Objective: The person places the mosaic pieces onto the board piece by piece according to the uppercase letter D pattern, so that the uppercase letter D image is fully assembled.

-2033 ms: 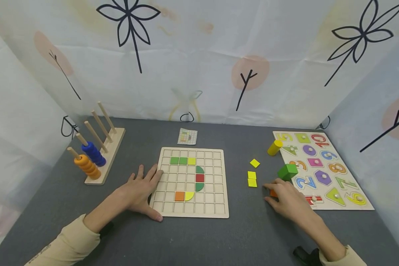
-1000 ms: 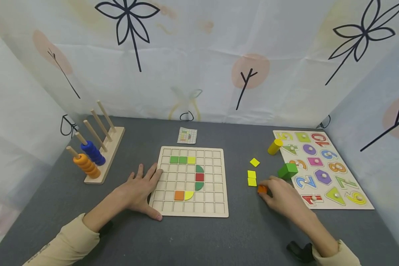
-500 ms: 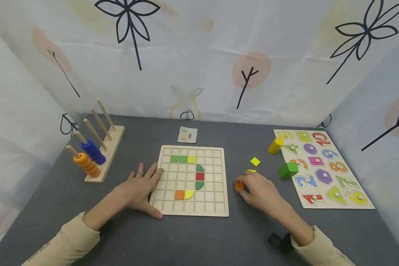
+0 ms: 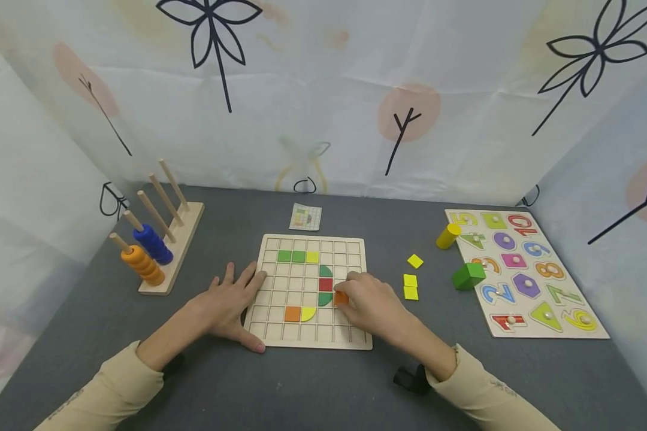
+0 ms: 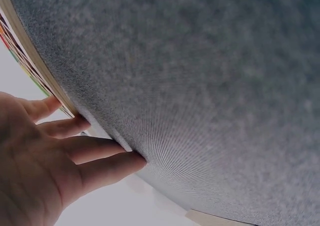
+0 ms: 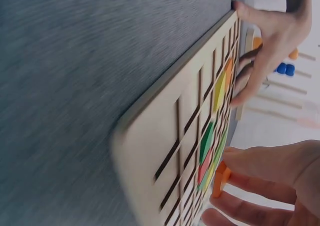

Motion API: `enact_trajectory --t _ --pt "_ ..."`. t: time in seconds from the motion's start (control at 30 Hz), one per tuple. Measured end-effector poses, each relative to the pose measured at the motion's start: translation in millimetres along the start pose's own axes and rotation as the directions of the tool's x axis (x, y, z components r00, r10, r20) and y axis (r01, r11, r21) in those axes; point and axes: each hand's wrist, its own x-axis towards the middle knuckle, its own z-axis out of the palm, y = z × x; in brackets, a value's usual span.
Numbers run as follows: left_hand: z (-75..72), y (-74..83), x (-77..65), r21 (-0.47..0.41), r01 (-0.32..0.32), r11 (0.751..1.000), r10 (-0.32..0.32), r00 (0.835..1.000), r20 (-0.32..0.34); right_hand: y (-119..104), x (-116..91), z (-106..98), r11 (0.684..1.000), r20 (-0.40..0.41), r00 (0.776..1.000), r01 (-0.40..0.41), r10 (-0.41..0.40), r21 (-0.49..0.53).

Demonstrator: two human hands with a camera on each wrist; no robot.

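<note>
My right hand (image 4: 374,302) pinches an orange square tile (image 6: 220,178) between thumb and fingers, over the right half of a wooden grid board (image 4: 350,340). My left hand (image 4: 223,310) lies spread at the board's left edge, its fingertips and thumb touching the rim. Set in the grid are two green squares (image 4: 291,256), a yellow square (image 4: 313,257), a red square (image 4: 326,284) with a green rounded piece (image 4: 326,271) above it and another below, and, lower down, an orange square (image 4: 292,313) beside a yellow quarter-round (image 4: 308,313).
Several yellow tiles (image 4: 410,293) lie right of the board. Farther right are a yellow cylinder (image 4: 448,236), a green block (image 4: 468,276) and a number puzzle (image 4: 566,287). A pattern card (image 4: 305,216) lies behind the board. At left stands a peg stacker (image 4: 186,230) with orange and blue rings.
My right hand has picked up the orange tile near the green block and carried it left past the yellow tiles, over the board. My left hand has stayed at the board's edge.
</note>
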Motion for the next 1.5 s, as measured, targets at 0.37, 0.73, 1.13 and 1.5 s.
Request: enact_trajectory --t 0.37,0.73,1.13,1.5 --pt "0.3 -0.7 2.2 0.010 -0.004 1.000 0.004 1.000 -0.003 -36.3 27.0 15.5 0.982 0.012 0.982 0.187 -0.187 0.020" --pt "0.3 -0.8 1.7 0.012 -0.026 1.000 0.026 1.000 -0.013 -70.1 44.9 36.7 0.962 0.062 0.967 0.252 -0.247 -0.100" --pt "-0.6 0.1 1.4 0.009 -0.022 1.000 0.022 1.000 -0.004 -72.9 47.8 44.2 0.961 0.064 0.969 0.244 -0.237 -0.133" --pt "-0.1 -0.7 0.0 0.010 -0.025 1.000 0.025 1.000 -0.006 -71.9 48.5 41.5 0.971 0.068 0.976 0.212 -0.206 -0.107"
